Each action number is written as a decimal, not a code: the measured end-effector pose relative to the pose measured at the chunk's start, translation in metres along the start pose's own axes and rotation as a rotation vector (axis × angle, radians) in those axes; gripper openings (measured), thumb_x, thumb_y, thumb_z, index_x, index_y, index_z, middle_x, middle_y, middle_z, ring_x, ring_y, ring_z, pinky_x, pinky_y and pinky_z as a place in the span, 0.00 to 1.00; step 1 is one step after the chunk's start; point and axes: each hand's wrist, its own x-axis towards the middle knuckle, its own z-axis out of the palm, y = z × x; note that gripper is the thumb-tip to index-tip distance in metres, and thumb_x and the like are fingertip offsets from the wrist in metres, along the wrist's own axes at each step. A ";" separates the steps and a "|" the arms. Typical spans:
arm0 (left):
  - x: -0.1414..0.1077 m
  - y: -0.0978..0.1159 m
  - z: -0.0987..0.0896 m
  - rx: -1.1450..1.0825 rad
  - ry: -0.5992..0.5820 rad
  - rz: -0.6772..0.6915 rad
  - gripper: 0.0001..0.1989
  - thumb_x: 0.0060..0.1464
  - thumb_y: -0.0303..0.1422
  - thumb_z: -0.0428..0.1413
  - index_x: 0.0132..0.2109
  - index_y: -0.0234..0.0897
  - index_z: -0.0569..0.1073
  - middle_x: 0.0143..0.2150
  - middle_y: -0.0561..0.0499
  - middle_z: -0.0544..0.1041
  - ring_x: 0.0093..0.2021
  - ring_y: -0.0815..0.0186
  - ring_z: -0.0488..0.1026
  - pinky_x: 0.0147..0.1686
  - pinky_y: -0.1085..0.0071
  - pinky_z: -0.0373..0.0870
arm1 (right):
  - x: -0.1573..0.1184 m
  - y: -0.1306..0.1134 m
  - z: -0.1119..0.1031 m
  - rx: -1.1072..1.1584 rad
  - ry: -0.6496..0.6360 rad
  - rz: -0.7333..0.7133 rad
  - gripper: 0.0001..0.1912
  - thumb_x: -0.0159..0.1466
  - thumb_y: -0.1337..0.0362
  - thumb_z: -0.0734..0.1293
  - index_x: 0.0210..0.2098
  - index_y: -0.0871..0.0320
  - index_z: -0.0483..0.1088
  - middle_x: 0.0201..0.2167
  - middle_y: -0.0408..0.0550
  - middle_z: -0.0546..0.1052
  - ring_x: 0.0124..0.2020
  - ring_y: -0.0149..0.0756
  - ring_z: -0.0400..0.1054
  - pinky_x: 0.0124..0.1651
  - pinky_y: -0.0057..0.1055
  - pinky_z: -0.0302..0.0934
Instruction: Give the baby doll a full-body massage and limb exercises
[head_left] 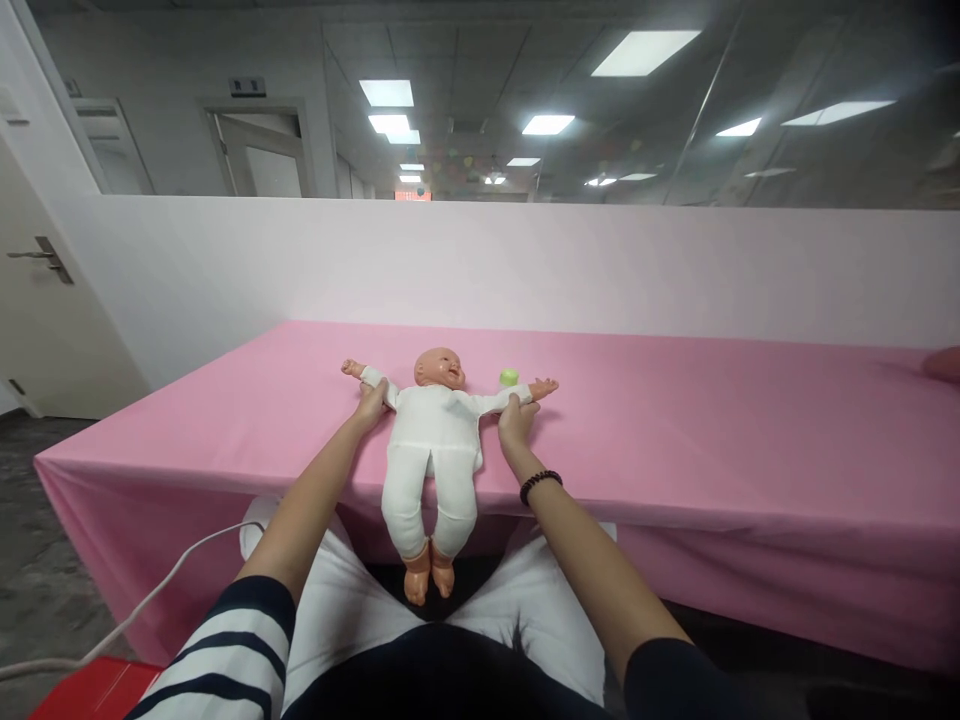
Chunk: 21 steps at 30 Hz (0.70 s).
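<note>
A baby doll [435,430] with a white cloth body lies face up at the near edge of the pink-covered table [675,430], its legs hanging over the edge. Its arms are spread to both sides. My left hand [373,403] is closed around the doll's arm on the left. Around the other arm, near the wrist, my right hand [517,420] is closed too. A small light green round object [509,377] sits just behind that arm, to the right of the doll's head.
A white wall with a window [525,265] stands behind the table. At the far right edge lies a partly visible brownish object [942,364]. A white cable [172,575] runs past the lower left, near a red object [101,690].
</note>
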 end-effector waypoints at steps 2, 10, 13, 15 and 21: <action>-0.002 0.003 0.001 -0.006 0.047 -0.045 0.35 0.58 0.43 0.62 0.64 0.51 0.50 0.48 0.49 0.70 0.41 0.64 0.74 0.38 0.67 0.75 | -0.001 -0.001 0.001 0.012 -0.004 -0.024 0.15 0.60 0.56 0.62 0.44 0.53 0.58 0.39 0.55 0.77 0.37 0.50 0.74 0.35 0.41 0.68; -0.020 0.021 0.008 0.050 -0.263 0.035 0.33 0.49 0.37 0.68 0.61 0.43 0.69 0.49 0.48 0.78 0.45 0.63 0.77 0.45 0.67 0.73 | -0.026 -0.015 -0.004 -0.162 -0.233 -0.493 0.22 0.66 0.54 0.63 0.56 0.57 0.62 0.45 0.56 0.79 0.40 0.50 0.75 0.42 0.45 0.70; -0.027 0.026 0.010 0.088 -0.386 0.055 0.34 0.46 0.35 0.69 0.62 0.41 0.73 0.56 0.44 0.79 0.53 0.56 0.76 0.52 0.62 0.71 | -0.035 -0.017 -0.004 -0.183 -0.463 -0.809 0.23 0.66 0.61 0.63 0.60 0.55 0.65 0.55 0.56 0.76 0.53 0.49 0.73 0.54 0.48 0.70; -0.030 0.028 0.011 0.102 -0.434 0.043 0.34 0.44 0.32 0.68 0.61 0.41 0.75 0.60 0.43 0.77 0.56 0.52 0.75 0.55 0.59 0.69 | -0.037 -0.018 -0.004 -0.196 -0.587 -1.006 0.22 0.66 0.67 0.61 0.59 0.53 0.68 0.60 0.54 0.73 0.61 0.48 0.68 0.62 0.50 0.66; -0.031 0.031 0.010 0.164 -0.456 0.055 0.25 0.42 0.30 0.67 0.52 0.39 0.81 0.61 0.42 0.76 0.61 0.50 0.71 0.58 0.57 0.67 | -0.033 -0.017 -0.005 -0.254 -0.704 -1.206 0.22 0.67 0.71 0.60 0.57 0.52 0.72 0.60 0.53 0.72 0.64 0.47 0.64 0.68 0.54 0.61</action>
